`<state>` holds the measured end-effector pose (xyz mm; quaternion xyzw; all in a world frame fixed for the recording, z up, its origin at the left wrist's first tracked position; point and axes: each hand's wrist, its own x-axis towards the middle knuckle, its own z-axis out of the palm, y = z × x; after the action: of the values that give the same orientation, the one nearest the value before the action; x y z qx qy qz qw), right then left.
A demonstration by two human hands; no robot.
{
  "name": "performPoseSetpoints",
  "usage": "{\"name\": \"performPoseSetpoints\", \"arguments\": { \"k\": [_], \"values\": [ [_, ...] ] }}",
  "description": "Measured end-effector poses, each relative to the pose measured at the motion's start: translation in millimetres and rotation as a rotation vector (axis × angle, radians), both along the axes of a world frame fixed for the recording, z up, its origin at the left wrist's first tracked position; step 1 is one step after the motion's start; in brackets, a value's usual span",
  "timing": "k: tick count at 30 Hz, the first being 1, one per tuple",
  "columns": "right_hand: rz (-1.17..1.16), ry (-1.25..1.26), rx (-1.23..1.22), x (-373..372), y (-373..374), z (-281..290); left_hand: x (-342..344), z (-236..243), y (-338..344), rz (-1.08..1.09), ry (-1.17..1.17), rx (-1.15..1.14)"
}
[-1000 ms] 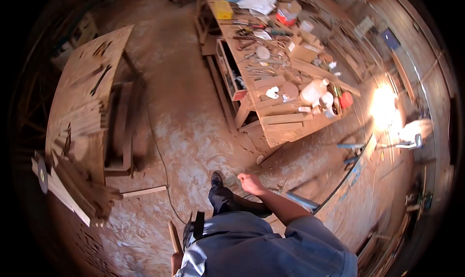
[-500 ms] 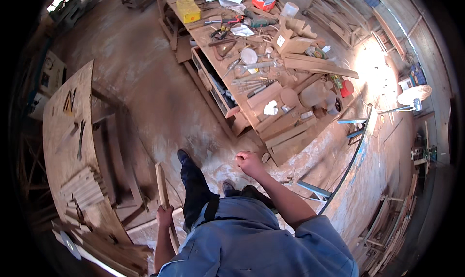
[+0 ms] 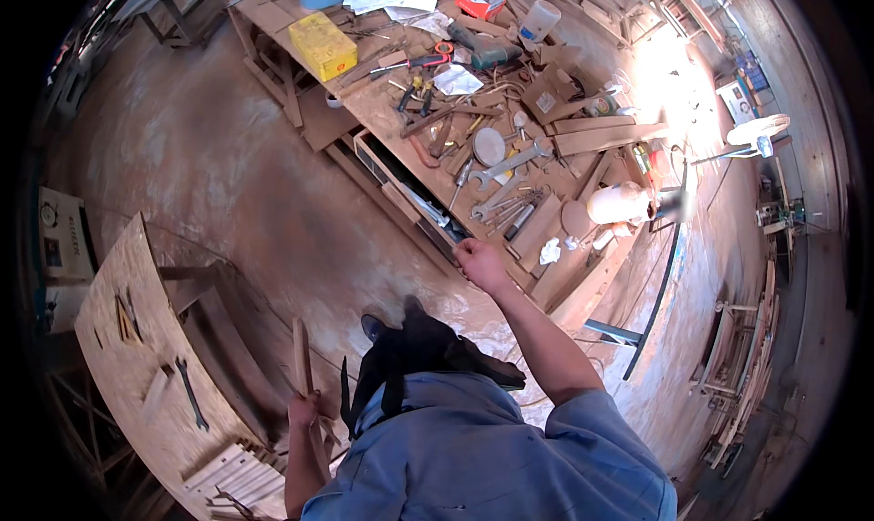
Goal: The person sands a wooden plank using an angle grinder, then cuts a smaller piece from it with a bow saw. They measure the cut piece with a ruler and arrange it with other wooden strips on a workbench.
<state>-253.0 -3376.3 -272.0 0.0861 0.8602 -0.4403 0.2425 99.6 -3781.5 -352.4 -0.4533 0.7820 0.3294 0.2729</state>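
My left hand is closed round a long wooden strip, held upright at my left side. My right hand is held out with curled fingers, its tips over or at the corner of an open drawer under a cluttered wooden workbench; contact and anything inside the fingers cannot be made out. On the bench near that hand lie wrenches, a white round lid, crumpled white paper, wood offcuts and a jug.
A plywood table with a dark wrench and wood pieces stands at left. A blue metal frame with a long curved strip is at right, near a standing fan. Stacked wooden frames lie farther right. Dusty floor runs between bench and table.
I have stepped and turned, so the bench now sits nearer. My right hand has risen toward the drawer's corner; my left hand with the strip came into fuller view from the lower edge.
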Motion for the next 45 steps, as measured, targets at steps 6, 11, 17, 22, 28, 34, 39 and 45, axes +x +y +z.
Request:
{"name": "performPoseSetpoints", "arguments": {
  "k": [6, 11, 17, 22, 28, 34, 39, 45],
  "values": [
    [0.016, 0.163, 0.057, -89.2, -41.3, 10.7, -95.9, 10.5, -58.4, 0.003, 0.076, 0.018],
    [-0.141, 0.447, -0.013, -192.6, -68.3, -20.4, -198.8, 57.1, -60.5, 0.040, 0.078, 0.169],
    [-0.509, -0.020, -0.229, -278.2, -94.3, -38.8, -304.9, 92.5, -69.3, -0.183, 0.181, 0.069],
    [-0.774, -0.171, -0.435, -293.0, -103.9, -31.6, -402.2, 134.1, -55.6, -0.233, 0.349, 0.328],
    [-0.947, -0.195, -0.666, -293.1, -99.0, -36.9, -492.3, 143.2, -60.3, -0.367, 0.342, 0.456],
    [-1.035, -0.187, -0.624, -289.3, -105.7, -33.2, -590.0, 149.4, -53.6, -0.460, 0.203, 0.555],
    [-0.702, -0.001, 0.235, -300.5, -115.5, -57.5, -639.7, 132.6, -62.3, -0.783, 0.311, 0.393],
    [-0.913, -0.052, -0.005, -301.0, -136.0, -66.8, -653.2, 149.1, -62.9, -1.014, 0.415, 0.269]
  ]
}}
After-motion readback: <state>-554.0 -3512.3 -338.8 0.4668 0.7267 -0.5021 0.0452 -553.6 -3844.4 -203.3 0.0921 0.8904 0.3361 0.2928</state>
